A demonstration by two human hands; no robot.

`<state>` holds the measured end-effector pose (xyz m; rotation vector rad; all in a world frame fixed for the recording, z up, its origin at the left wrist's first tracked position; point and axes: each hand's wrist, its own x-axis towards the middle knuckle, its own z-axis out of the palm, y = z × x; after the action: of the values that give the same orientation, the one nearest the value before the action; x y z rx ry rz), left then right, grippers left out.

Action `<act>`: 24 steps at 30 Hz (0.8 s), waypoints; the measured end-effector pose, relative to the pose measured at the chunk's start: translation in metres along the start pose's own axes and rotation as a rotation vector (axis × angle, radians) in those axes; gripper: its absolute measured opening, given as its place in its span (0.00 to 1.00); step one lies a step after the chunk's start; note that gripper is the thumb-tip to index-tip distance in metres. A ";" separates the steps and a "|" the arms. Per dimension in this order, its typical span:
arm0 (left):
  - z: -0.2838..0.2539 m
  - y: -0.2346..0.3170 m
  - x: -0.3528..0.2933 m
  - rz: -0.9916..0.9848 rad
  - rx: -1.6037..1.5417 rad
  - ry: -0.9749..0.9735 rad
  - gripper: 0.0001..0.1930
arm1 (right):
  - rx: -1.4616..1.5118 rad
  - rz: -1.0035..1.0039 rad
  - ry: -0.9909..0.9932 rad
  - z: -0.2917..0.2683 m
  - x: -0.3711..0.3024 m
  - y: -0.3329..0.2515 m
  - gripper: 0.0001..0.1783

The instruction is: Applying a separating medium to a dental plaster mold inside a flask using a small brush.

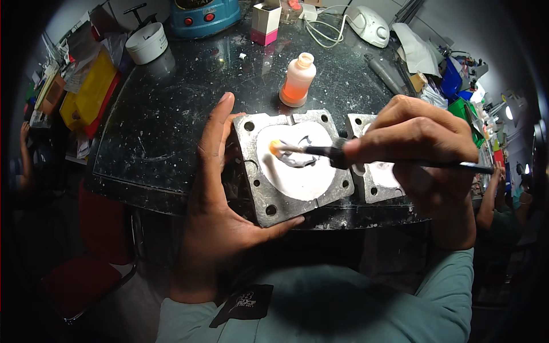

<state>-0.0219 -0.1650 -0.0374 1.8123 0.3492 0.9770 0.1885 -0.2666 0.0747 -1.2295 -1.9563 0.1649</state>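
Note:
My left hand (214, 188) grips the left side of a square metal flask half (264, 201), thumb along its near edge and fingers at its far left corner. White plaster (303, 186) fills the flask's round opening, with a raised, uneven shape in the middle. In my right hand (420, 143) is a slim brush (320, 151) with a black handle, pinched between thumb and fingers. Its yellowish-orange tip lies over the left part of the plaster; whether it touches I cannot tell. A second plaster-filled metal flask half (374, 191) lies to the right, partly hidden behind my right hand.
An uncapped translucent bottle (297, 80) of orange liquid stands just beyond the flask. Farther back are a white tub (147, 44), a blue machine (206, 22), a small white-and-pink box (265, 24) and a white corded device (369, 26). Other people sit at the far sides.

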 end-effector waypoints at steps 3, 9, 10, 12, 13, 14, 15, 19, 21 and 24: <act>0.000 0.001 0.000 -0.014 -0.024 0.005 0.74 | -0.195 -0.121 -0.073 0.002 0.000 0.007 0.10; 0.001 0.001 0.000 -0.028 -0.067 0.017 0.74 | -0.101 -0.067 -0.042 -0.001 0.003 0.005 0.10; 0.000 0.002 -0.001 -0.033 -0.048 0.011 0.74 | -0.085 -0.008 -0.064 -0.003 0.002 0.002 0.10; -0.001 0.000 0.000 -0.015 -0.053 0.006 0.74 | -0.001 0.059 -0.060 -0.010 -0.002 0.004 0.10; 0.000 -0.002 0.001 0.005 -0.060 -0.001 0.74 | 0.068 0.083 0.012 -0.008 -0.003 0.006 0.10; 0.002 -0.002 0.000 0.006 -0.064 -0.006 0.74 | 0.137 0.106 0.085 -0.006 -0.004 0.010 0.10; 0.004 0.001 0.000 -0.021 -0.075 0.015 0.74 | 0.159 0.124 0.032 -0.006 -0.007 0.019 0.14; 0.003 -0.001 0.001 -0.022 -0.094 0.022 0.74 | 0.191 0.150 -0.049 -0.018 -0.008 0.017 0.13; 0.002 -0.001 0.001 -0.014 -0.084 0.011 0.74 | 0.235 0.182 0.084 -0.011 -0.007 0.013 0.14; 0.002 -0.001 0.001 -0.013 -0.102 0.021 0.74 | 0.124 0.146 -0.085 -0.019 -0.011 0.015 0.15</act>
<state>-0.0197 -0.1654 -0.0377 1.7070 0.3179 0.9885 0.2144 -0.2735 0.0738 -1.3014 -1.8976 0.4127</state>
